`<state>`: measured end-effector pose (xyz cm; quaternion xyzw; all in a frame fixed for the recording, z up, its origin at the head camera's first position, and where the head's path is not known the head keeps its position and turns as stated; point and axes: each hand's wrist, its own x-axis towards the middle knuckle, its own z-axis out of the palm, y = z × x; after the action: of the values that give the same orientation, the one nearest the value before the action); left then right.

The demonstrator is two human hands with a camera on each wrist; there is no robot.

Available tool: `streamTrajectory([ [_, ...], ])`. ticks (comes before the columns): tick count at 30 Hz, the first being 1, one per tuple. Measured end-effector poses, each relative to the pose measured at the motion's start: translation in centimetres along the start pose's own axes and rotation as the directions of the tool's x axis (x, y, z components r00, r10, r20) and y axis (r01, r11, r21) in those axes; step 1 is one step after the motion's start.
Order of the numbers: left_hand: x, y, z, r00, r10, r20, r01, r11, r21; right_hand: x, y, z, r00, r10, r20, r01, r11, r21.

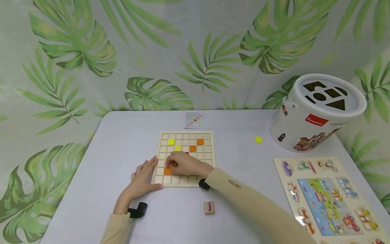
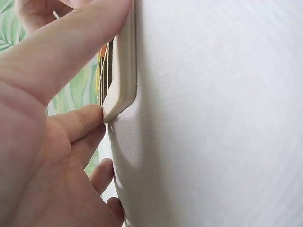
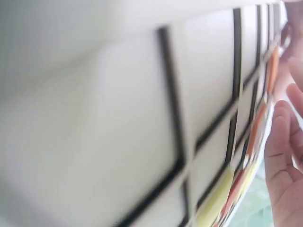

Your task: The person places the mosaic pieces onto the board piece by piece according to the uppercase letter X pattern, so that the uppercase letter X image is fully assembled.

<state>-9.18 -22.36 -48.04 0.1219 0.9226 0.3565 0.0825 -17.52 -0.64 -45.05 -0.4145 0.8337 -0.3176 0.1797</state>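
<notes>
A square wooden grid board [image 1: 209, 166] lies on the table, with orange [image 1: 200, 141], yellow [image 1: 171, 142] and red tiles in some of its cells. My left hand [image 1: 142, 179] steadies the board's near left corner: the thumb lies along the near edge, the straight fingers reach the left side. Over the lower left cells, my right hand [image 1: 184, 163] bends its fingers down beside an orange tile [image 1: 167, 170]. In the right wrist view, its fingers [image 3: 279, 137] are close to another orange tile [image 3: 257, 130]; whether they pinch it is unclear. The hand covers several middle cells.
A pattern card [image 1: 195, 120] lies behind the board. To the right are a loose yellow tile [image 1: 258, 139], a white bucket [image 1: 317, 112] with shaped holes in its lid, and a picture peg puzzle [image 1: 329, 203]. A wooden letter block [image 1: 209, 207] sits nearer the person.
</notes>
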Motion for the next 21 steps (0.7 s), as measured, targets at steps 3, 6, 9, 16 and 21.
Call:
streamTrajectory([
  [3,0.1,0.1,0.0,1.0,-0.002,0.001,0.002,1.0,-0.006,-1.5,1.1,-1.4,0.998,0.018,-0.052,-0.015,0.997,0.069],
  [6,0.2,0.2,0.1,1.0,-0.013,0.007,0.013,1.0,-0.007,-3.6,2.9,-3.2,0.991,0.068,-0.112,-0.054,0.991,0.12],
  [9,0.2,0.2,0.0,1.0,-0.025,0.011,0.025,1.0,-0.003,-6.2,5.4,-5.2,0.976,0.109,-0.19,-0.08,0.984,0.157],
  [16,0.2,0.0,0.2,0.999,-0.037,0.012,0.037,0.999,-0.005,-13.4,11.4,-9.6,0.905,0.192,-0.378,-0.154,0.98,0.13],
  [21,0.1,-0.1,0.2,1.0,-0.028,0.006,0.028,1.0,-0.006,-17.7,14.6,-11.9,0.828,0.349,-0.438,-0.32,0.937,0.14],
])
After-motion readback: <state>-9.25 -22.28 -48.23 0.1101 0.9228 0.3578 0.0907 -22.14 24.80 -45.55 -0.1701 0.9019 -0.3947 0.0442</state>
